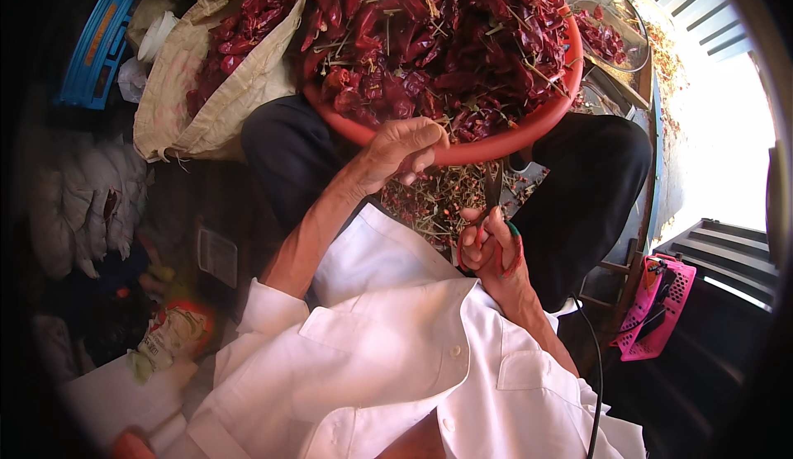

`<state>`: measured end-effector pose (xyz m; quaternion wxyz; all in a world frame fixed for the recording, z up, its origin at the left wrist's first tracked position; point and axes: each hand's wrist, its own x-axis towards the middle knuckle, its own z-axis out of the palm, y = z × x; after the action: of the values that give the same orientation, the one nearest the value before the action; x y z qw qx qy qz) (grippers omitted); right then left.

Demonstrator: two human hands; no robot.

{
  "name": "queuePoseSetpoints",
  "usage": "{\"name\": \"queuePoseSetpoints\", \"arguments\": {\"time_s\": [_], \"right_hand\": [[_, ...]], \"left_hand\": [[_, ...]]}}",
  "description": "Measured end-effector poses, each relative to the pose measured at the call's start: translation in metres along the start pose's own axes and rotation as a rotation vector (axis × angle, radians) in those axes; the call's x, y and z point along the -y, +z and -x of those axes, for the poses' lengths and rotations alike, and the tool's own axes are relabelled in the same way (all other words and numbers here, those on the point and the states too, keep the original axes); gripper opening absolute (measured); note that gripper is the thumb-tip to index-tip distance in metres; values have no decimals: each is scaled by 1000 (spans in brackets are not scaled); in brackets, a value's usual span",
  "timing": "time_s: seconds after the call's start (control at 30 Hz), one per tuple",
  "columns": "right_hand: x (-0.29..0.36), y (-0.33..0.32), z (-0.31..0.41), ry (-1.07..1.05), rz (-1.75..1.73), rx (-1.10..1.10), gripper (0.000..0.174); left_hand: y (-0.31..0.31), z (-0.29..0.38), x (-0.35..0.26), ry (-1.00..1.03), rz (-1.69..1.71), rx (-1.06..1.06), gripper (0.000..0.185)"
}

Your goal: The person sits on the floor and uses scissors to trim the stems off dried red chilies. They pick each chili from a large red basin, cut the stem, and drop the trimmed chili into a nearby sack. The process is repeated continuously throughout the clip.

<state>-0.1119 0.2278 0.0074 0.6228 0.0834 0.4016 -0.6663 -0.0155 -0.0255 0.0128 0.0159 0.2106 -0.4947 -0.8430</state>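
Note:
A red plastic basin (520,140) heaped with dried red chili peppers (433,38) stands in front of me, between my knees. My left hand (406,149) is at its near rim with the fingers curled; something dark red shows partly between them, too hidden to name surely. Below the rim and to the right, my right hand (492,242) grips scissors (494,193) by their red handles, blades pointing up toward the basin. Green and red wrapping is around part of the handle or thumb. Cut stems and pepper bits (427,205) lie on the ground beneath the basin.
A woven sack (167,100) with more dried peppers leans at the basin's left. At the upper right, a round transparent container (626,66) stands by another pile of peppers. A pink perforated basket (657,310) is at the right, with a black cable (598,366) hanging near my right arm.

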Motion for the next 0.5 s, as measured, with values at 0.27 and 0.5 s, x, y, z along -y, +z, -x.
{"name": "queuePoseSetpoints", "arguments": {"time_s": [0.27,0.5], "right_hand": [[-8,-4,-1,178,30,-14,44],[-3,-7,-11,97,42,-25,57]], "left_hand": [[-8,-47,-19,134,-472,-185,28],[-14,-122,-19,447,-1351,-310,36]]}}
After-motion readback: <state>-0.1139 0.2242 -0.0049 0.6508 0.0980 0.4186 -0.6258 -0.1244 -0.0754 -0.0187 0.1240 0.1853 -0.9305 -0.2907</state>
